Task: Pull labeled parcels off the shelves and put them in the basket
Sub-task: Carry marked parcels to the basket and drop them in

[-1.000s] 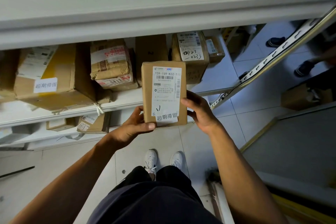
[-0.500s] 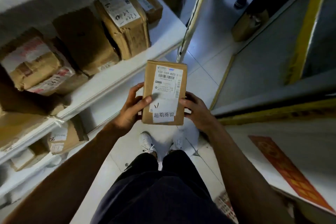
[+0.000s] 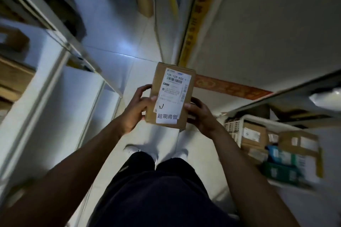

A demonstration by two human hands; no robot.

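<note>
Both hands' fingers (image 3: 142,88) still clamped on parcel (image 3: 170,96), now away from shelves (image 3: 55,86), basket (image 3: 238,125) newly alongside

The parcel (image 3: 170,96) is matt brown cardboard with a smooth white paper label (image 3: 175,86) and a second white paper sticker (image 3: 167,117) near its lower edge. The floor (image 3: 118,42) is glossy pale tile that reflects light. The shelves (image 3: 46,88) look like smooth, painted metal. The basket (image 3: 233,125) is white latticed plastic, holding more matt cardboard boxes (image 3: 253,134). The trousers (image 3: 156,190) are dark matt cloth.
</note>
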